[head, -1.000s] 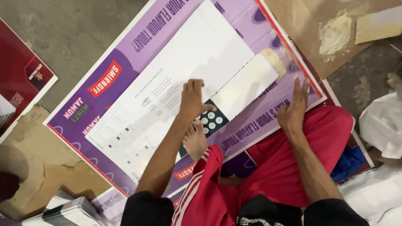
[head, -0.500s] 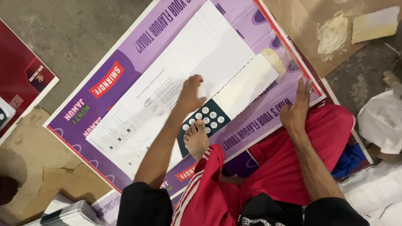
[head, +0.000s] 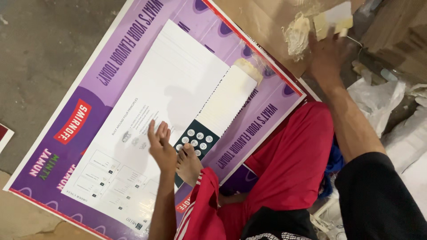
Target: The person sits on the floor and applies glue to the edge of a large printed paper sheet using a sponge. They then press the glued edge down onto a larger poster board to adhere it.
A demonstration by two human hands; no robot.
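Person sits on the floor [head: 40,53], red trousers [head: 289,169], bare foot [head: 189,164] resting on a large purple printed board [head: 111,75]. A big white printed sheet [head: 164,102] lies flat on the board, long side running diagonally. A narrower white strip [head: 227,104] with a dark dotted end lies over the sheet's right edge, the dark end just beside the foot. A smear of pale paste [head: 249,67] sits at the strip's upper end.

Left hand [head: 161,144] rests on the white sheet near its lower middle, fingers spread and flat, grip open, holding nothing, just pressing the paper. It is just left of the foot and of the strip's dark end.

Right hand [head: 327,51] is stretched up and away to the upper right, well apart from the sheet, over a brown cardboard piece [head: 262,18]. Its fingers touch a small pale card scrap [head: 333,18] next to a blob of pale paste [head: 296,33] on the cardboard. Grip loosely open; cannot tell if the fingers actually pinch the scrap, the hand is blurred.

White crumpled plastic bags [head: 378,102] lie right of the forearm. More brown cardboard [head: 22,218] shows at the bottom left, under the board's corner.
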